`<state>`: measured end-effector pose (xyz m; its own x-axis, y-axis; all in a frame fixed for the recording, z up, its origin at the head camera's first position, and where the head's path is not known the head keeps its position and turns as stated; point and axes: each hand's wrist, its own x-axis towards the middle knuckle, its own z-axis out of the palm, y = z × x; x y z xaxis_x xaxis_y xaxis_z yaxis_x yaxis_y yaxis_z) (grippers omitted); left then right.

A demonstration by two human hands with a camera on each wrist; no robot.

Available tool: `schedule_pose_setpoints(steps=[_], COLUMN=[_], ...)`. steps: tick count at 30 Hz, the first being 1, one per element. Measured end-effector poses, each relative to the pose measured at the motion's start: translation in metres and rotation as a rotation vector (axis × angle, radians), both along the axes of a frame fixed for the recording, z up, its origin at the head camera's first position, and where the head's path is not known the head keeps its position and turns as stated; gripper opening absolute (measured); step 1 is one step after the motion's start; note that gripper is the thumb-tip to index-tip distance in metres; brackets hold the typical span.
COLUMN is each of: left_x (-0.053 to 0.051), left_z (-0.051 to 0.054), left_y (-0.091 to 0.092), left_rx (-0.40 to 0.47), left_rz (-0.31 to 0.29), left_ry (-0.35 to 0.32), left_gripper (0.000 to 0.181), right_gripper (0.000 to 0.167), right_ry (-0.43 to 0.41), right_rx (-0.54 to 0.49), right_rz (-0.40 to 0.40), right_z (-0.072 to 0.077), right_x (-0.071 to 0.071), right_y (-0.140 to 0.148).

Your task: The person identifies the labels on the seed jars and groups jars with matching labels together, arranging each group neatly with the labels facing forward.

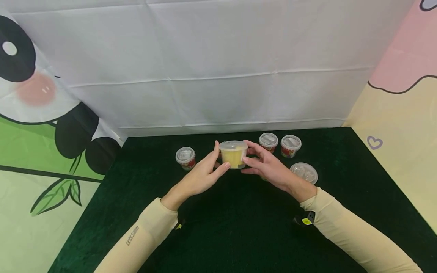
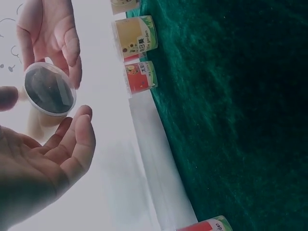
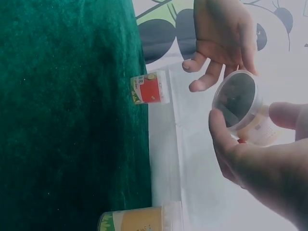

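Observation:
A clear plastic cup with yellow contents and a clear lid [image 1: 233, 155] is held up above the table, roughly upright. My left hand [image 1: 202, 176] grips it from the left, thumb on the near side. From the right, my right hand [image 1: 271, 170] holds the same cup between thumb and fingers. The left wrist view shows the cup's round lid [image 2: 50, 90] between both hands. In the right wrist view, the lid [image 3: 236, 98] faces the camera and the right thumb [image 3: 284, 115] presses the cup's side.
A small red-labelled cup [image 1: 186, 158] stands to the left on the dark green cloth [image 1: 218, 227]. Two similar cups, one here [image 1: 268, 141] and one beside it [image 1: 291, 146], stand at the back right. A larger lidded cup [image 1: 305, 171] is partly behind my right wrist. White fabric [image 1: 218, 68] rises behind.

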<state>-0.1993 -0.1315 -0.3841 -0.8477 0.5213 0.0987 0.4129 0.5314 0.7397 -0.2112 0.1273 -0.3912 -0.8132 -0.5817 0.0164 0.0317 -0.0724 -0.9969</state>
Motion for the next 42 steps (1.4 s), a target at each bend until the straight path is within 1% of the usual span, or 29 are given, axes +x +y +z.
schedule_pose_setpoints(steps=[5, 8, 10, 17, 22, 26, 29, 31, 37, 39, 42], left_x=[-0.0018, -0.0016, -0.0015, 0.0003, 0.0003, -0.0008, -0.0007, -0.0007, -0.0008, -0.0012, -0.002], left_z=[-0.0018, -0.0028, -0.0035, -0.0023, -0.0043, -0.0067, -0.0068, -0.0065, -0.0053, -0.0051, -0.0043], left_y=[0.0018, 0.0025, 0.0026, 0.0023, 0.0009, -0.0001, -0.0014, -0.0022, -0.0037, -0.0038, -0.0028], left_rx=[-0.019, -0.021, -0.017, 0.021, 0.04, 0.057, 0.062, 0.06, 0.076, 0.077, 0.072], left_rz=[0.022, 0.029, 0.031, 0.018, 0.021, 0.004, -0.008, -0.015, -0.033, -0.03, -0.012], left_ry=[-0.013, -0.026, -0.033, -0.018, -0.062, -0.088, -0.084, -0.077, -0.054, -0.052, -0.068], left_gripper=[0.095, 0.095, 0.093, 0.087, 0.084, 0.083, 0.082, 0.081, 0.075, 0.074, 0.073], right_gripper=[0.063, 0.065, 0.066, 0.069, 0.065, 0.063, 0.063, 0.063, 0.064, 0.066, 0.067], right_ry=[0.032, 0.031, 0.022, -0.013, -0.058, -0.106, -0.126, -0.126, -0.102, -0.108, -0.103], right_rx=[-0.001, 0.003, 0.006, -0.001, -0.031, -0.055, -0.082, -0.092, -0.087, -0.08, -0.061], right_rz=[0.042, 0.046, 0.04, 0.009, -0.024, -0.013, 0.011, 0.014, -0.015, -0.02, -0.008], right_z=[-0.0008, -0.0009, -0.0011, -0.0007, -0.0001, 0.0004, 0.0002, -0.0002, -0.0008, -0.0006, -0.0008], right_x=[0.0011, 0.0015, 0.0013, 0.0012, 0.0013, 0.002, 0.0022, 0.0022, 0.0015, 0.0015, 0.0021], right_y=[-0.0003, -0.0012, -0.002, -0.0028, -0.0026, -0.0024, -0.0028, -0.0028, -0.004, -0.0048, -0.0064])
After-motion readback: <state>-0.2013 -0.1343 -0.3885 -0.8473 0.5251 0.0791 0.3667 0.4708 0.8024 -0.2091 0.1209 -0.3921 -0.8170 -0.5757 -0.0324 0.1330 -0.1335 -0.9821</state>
